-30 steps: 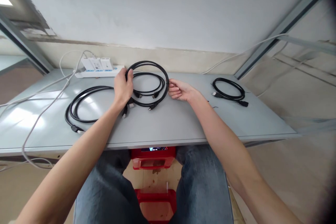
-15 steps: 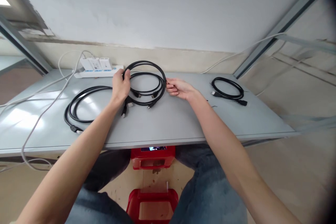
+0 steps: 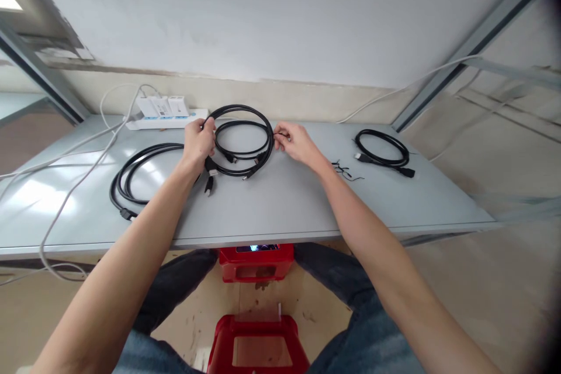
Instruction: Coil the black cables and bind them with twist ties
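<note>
A coiled black cable (image 3: 239,108) is raised a little above the grey table, upright enough to face me. My left hand (image 3: 199,141) is closed round its left side. At the coil's right side, my right hand (image 3: 293,139) pinches a thin black twist tie, mostly hidden by the fingers. Behind the held loop, a smaller coiled black cable (image 3: 240,123) lies on the table. Another black cable coil (image 3: 114,193) is left of my left wrist, partly covered by my forearm. Several loose black twist ties (image 3: 345,172) lie beyond my right forearm.
At the far right lies one more coiled black cable (image 3: 382,160). A white power strip (image 3: 164,123) with plugged-in chargers stands at the back left, its white cords crossing the table's left end. Below the table edge (image 3: 272,239) are red stools (image 3: 256,254), one bearing a lit phone.
My right hand has turned, its fingers now pinching at the coil's right edge. The left hand and the held coil have shifted slightly left. The loose twist ties have come into fuller view.
</note>
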`<state>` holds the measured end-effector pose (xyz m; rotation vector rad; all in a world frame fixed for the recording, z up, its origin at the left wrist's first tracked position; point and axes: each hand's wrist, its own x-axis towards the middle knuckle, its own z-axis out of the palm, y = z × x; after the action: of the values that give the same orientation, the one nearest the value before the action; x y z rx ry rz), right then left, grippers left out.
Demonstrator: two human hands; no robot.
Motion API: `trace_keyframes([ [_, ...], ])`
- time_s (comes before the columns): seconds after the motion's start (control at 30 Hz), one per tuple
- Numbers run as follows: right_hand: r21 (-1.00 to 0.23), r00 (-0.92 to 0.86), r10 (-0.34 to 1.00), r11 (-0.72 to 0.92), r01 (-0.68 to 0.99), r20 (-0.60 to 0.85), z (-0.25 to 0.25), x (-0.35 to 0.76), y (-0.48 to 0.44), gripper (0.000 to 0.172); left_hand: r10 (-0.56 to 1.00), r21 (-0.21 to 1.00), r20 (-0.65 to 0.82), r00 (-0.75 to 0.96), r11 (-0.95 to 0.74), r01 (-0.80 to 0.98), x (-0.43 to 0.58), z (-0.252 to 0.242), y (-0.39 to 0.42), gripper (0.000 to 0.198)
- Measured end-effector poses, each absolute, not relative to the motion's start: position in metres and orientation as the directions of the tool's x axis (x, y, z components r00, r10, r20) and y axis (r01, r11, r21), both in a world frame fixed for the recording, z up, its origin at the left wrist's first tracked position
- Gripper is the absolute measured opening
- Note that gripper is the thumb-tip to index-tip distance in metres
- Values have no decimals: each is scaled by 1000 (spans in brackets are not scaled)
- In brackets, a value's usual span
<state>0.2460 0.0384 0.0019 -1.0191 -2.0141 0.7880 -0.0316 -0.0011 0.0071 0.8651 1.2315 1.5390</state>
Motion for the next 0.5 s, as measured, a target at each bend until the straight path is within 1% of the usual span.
trace_keyframes([
  [0.07, -635, -443, 793, 605, 481, 419, 1, 249, 38, 24, 925, 997, -14, -379, -18, -80, -29, 12, -4, 35],
  [0.1, -576, -449, 772, 635, 515, 449, 1, 250, 38, 22, 918, 1000, -2, -397, -7, -22, -28, 14, -5, 35],
  [0.13, -532, -448, 757, 653, 538, 476, 1, 251, 38, 21, 921, 1000, -3, -390, 1, -6, -27, 16, -6, 35],
  [0.17, -510, -441, 746, 664, 547, 498, 0, 252, 38, 20, 924, 1000, -9, -382, 8, -3, -26, 17, -7, 35],
  [0.2, -520, -429, 745, 666, 536, 512, 0, 252, 40, 19, 927, 1000, -15, -376, 16, 0, -26, 18, -7, 35],
  [0.23, -564, -410, 755, 656, 502, 512, -1, 252, 42, 18, 928, 1000, -22, -371, 25, 3, -26, 18, -8, 35],
  [0.27, -635, -391, 776, 630, 448, 494, -2, 251, 44, 16, 929, 999, -29, -370, 33, 5, -26, 18, -8, 35],
  [0.33, -792, -358, 832, 532, 301, 423, -3, 249, 49, 13, 930, 999, -33, -367, 41, 13, -27, 19, -9, 35],
  [0.37, -851, -344, 857, 474, 228, 385, -3, 248, 52, 12, 931, 999, -27, -364, 37, 21, -27, 19, -9, 35],
  [0.43, -919, -331, 886, 379, 108, 326, -1, 249, 55, 15, 934, 999, 3, -357, 12, 40, -27, 19, -9, 34],
  [0.5, -950, -348, 894, 311, 24, 283, 2, 253, 55, 24, 937, 998, 32, -348, -13, 58, -27, 17, -9, 33],
])
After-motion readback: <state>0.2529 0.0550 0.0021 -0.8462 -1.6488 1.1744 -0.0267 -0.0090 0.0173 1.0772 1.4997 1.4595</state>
